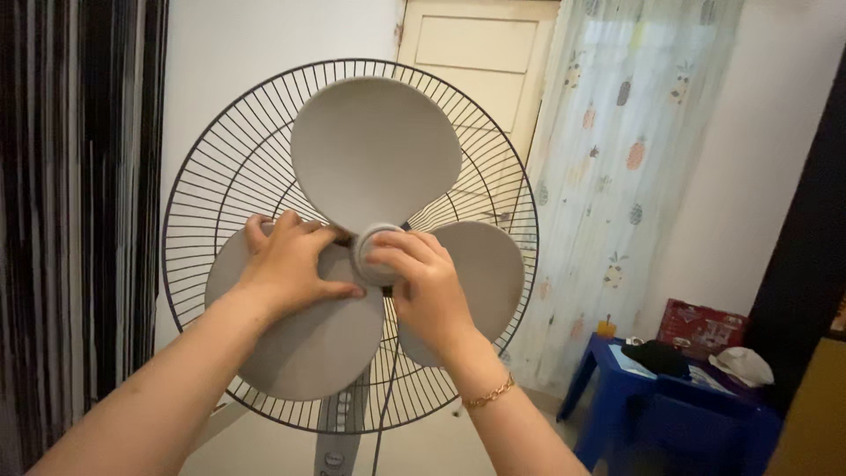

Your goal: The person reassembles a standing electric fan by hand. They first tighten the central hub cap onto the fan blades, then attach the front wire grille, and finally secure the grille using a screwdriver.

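At the centre of the scene stands a grey pedestal fan with its front guard off, its three broad grey plastic blades [374, 145] bare in front of the round black wire rear guard [211, 159]. The left hand [291, 264] lies spread on the lower left blade, fingers curled over its upper edge and the thumb stretched toward the hub, pressing the blade rather than closed round anything. The right hand [423, 282], a gold chain bracelet [489, 393] at its wrist, is pinched with fingertips and thumb around the small round grey hub cap [374, 256] at the middle of the blades.

By my reading, the step in hand is working the cap on the spindle while the other hand holds the blades from turning; whether it is being loosened or tightened cannot be told. A further turn calls for a firm brace on the blade and a fresh grip on the cap.

Near the bottom, the grey stand with its buttons [339, 441] drops out of view. Far right hangs a sheer curtain printed with pineapples [617, 176]; a blue plastic table [608, 388] carries a red box [701, 326], a dark cloth and a white cap. Black-and-white striped curtain [79, 220] hangs at left. Nothing blocks the hub.
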